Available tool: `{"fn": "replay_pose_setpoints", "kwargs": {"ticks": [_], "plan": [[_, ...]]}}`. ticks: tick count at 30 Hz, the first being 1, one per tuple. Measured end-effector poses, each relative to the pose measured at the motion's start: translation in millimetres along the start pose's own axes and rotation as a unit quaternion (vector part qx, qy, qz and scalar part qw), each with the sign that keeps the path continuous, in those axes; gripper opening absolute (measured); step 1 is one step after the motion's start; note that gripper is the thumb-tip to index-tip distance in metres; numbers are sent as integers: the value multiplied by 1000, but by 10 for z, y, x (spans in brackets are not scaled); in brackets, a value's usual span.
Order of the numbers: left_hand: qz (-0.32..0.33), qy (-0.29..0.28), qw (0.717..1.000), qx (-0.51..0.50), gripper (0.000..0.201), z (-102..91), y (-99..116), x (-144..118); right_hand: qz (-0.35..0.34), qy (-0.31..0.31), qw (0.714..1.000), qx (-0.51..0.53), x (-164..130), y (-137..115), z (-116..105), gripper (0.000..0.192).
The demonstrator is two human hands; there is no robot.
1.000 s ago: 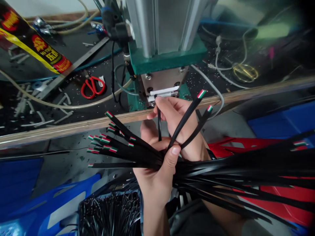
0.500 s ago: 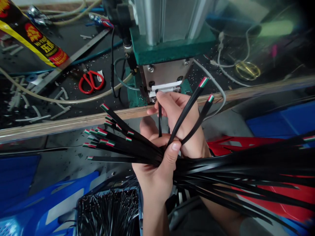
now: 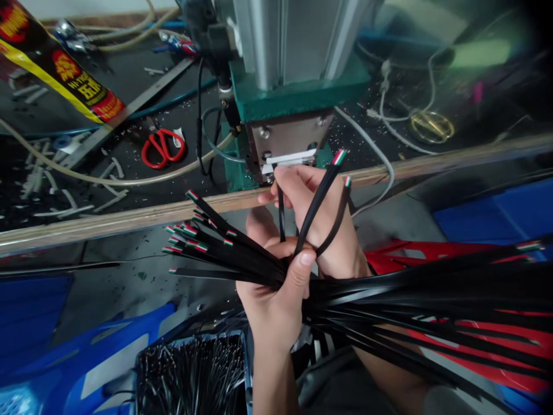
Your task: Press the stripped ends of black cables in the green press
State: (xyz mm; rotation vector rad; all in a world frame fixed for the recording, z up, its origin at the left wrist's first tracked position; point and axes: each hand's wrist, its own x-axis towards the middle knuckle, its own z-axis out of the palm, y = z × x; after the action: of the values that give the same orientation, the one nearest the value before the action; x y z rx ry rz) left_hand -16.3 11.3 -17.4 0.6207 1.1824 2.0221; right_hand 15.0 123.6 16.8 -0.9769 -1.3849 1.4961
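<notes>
My left hand (image 3: 272, 300) grips a thick bundle of flat black cables (image 3: 389, 294) whose cut ends show red, white and green cores fanning out to the left (image 3: 190, 242). My right hand (image 3: 315, 213) pinches a single black cable (image 3: 280, 216) and holds its tip up at the metal jaw (image 3: 287, 158) of the green-based press machine (image 3: 298, 92). Two more cables (image 3: 322, 196) stick up across the right hand.
Red-handled scissors (image 3: 163, 148) lie on the dark bench among white cable scraps, a beige hose and a metal ruler. A wooden bench edge (image 3: 129, 222) runs across. Below are blue bins, one holding many black cables (image 3: 194, 374), and a red bin (image 3: 475, 346) at right.
The view has shifted slightly. The two upright cables have swung a little left and lower. Both hands keep their grips at the machine jaw.
</notes>
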Motion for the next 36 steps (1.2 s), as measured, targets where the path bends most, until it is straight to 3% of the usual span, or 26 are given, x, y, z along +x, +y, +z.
{"fn": "replay_pose_setpoints", "kwargs": {"ticks": [8, 14, 20, 22, 25, 30, 33, 36], "plan": [[-40, 3, 998, -42, 6, -94, -209, -152, -59, -78, 995, -1, -125, 67, -155, 40], [-55, 42, 996, -51, 9, -48, -270, -161, -162, -61, 985, -11, -196, 127, -242, 33], [-49, 59, 996, -44, 12, 19, -245, -142, -190, -77, 979, 11, -222, 95, -290, 32], [-47, 76, 995, -40, 14, 32, -249, -154, -155, -92, 982, 53, -245, 126, -308, 28], [-52, 102, 993, -35, 18, 49, -248, -172, -50, -133, 974, 177, -277, 209, -328, 27], [-75, 87, 993, -23, 23, 75, -207, -164, 49, -153, 935, 316, -247, 340, -312, 48], [-69, 99, 992, -24, 24, 79, -187, -152, 66, -141, 927, 341, -181, 393, -301, 42], [-72, 108, 991, -30, 25, 75, -186, -144, 81, -208, 927, 302, -125, 398, -331, 30]]}}
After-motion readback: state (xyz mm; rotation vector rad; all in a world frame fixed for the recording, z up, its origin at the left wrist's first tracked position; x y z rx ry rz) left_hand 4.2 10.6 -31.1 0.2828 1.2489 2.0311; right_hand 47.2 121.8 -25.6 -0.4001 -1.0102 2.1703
